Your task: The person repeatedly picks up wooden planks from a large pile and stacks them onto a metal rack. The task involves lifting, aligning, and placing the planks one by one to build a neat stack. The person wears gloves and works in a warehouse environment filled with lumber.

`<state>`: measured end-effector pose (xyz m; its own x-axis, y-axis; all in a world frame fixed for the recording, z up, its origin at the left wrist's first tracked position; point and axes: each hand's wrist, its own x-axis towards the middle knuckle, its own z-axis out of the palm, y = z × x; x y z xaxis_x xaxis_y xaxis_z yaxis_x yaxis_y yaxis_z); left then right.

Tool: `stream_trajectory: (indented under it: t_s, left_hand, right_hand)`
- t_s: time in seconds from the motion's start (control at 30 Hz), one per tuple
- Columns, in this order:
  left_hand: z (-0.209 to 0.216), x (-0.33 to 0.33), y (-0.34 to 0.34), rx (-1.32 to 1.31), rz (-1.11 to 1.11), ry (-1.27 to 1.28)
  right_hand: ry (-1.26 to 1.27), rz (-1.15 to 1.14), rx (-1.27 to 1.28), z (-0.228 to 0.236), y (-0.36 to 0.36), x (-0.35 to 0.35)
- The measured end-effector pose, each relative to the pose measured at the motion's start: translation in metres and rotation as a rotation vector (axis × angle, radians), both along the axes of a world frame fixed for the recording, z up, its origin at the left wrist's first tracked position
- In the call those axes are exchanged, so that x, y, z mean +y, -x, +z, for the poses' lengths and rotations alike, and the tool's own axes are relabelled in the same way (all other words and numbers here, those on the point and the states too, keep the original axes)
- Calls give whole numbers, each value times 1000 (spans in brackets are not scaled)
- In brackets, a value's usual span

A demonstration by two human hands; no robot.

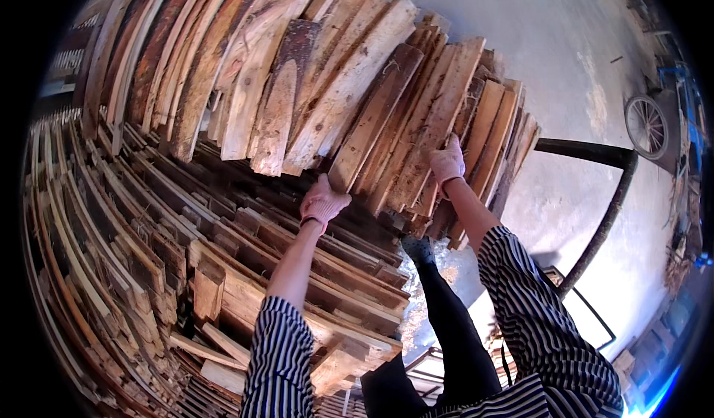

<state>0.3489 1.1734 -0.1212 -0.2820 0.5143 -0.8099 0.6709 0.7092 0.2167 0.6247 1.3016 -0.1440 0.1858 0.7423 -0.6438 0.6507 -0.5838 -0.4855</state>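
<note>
My left hand point(325, 201), in a pale pink glove, is closed on the lower end of a dark-faced wooden board point(381, 113). Farther right, my right hand point(448, 164), gloved the same way, grips the edge of a lighter rough board point(445, 113), its fingers partly hidden. Both boards belong to a pile of rough-sawn boards point(349, 83) lying side by side, some with bark on them. My forearms come up from the lower edge in black-and-white striped sleeves.
Layered stacks of boards point(97, 217) fill the left and lower left. A dark pole frame point(613, 202) and a spoked wheel point(647, 126) stand at right on a pale floor point(565, 61). My leg in black point(454, 314) reaches toward the pile, with scraps beside it.
</note>
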Motion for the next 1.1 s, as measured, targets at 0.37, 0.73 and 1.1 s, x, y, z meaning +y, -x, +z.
stream_trajectory:
  t_s: [0.37,0.73,1.1]
  left_hand:
    - [108,-53,-184,-885,344,-212]
    - [-5,-26,-83,-687,1285,-55]
    - [-98,-16,-76,-1003,1540,-230]
  right_hand:
    - [274,-738,1152,48,-66,-133]
    - [44,-425,630,109,-15,-60]
    - [285,-78,50,49,65,-17]
